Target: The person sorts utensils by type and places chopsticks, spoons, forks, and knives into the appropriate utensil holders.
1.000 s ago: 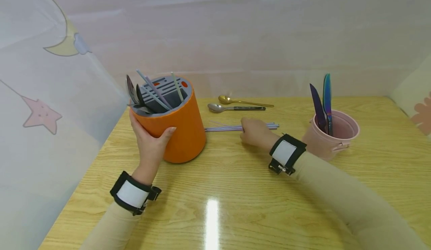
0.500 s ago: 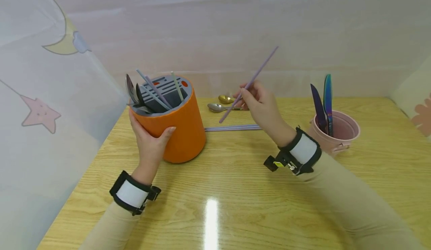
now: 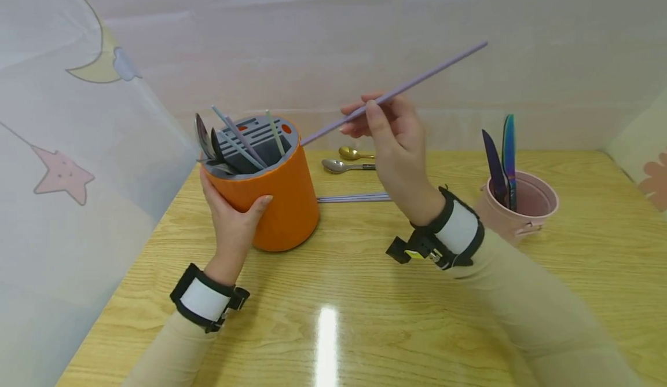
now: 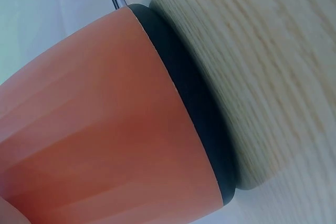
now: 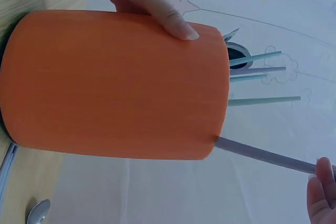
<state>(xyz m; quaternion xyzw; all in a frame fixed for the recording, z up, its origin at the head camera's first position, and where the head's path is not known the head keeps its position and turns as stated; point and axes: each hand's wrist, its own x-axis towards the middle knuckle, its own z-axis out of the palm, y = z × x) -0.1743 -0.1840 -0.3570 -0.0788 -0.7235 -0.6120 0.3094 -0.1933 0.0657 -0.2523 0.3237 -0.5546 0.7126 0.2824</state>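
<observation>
My left hand [image 3: 229,225] grips the near left side of an orange cutlery holder [image 3: 283,207], thumb across the front and fingers partly hidden. Spoons [image 3: 202,138] and several pastel chopsticks [image 3: 275,135] stand tilted in its grey slotted top. Up to the right of the holder, my right hand [image 3: 398,143] pinches a purple chopstick [image 3: 432,73] between thumb and fingers. The chopstick slants down leftward, its lower end at the holder's right rim; in the right wrist view that end meets the rim, though whether they touch I cannot tell.
Behind my right hand, a gold spoon [image 3: 350,153] and a dark-handled silver spoon [image 3: 339,166] lie on the wooden table [image 3: 292,311]. Closer in lie more chopsticks [image 3: 354,198]. A pink bucket [image 3: 513,222] at right holds a purple knife [image 3: 495,167] and a rainbow-coloured knife [image 3: 509,155].
My right hand has lifted the purple chopstick off the table, then raised it and tilted it toward the holder on the left. My left hand has stayed on the holder.
</observation>
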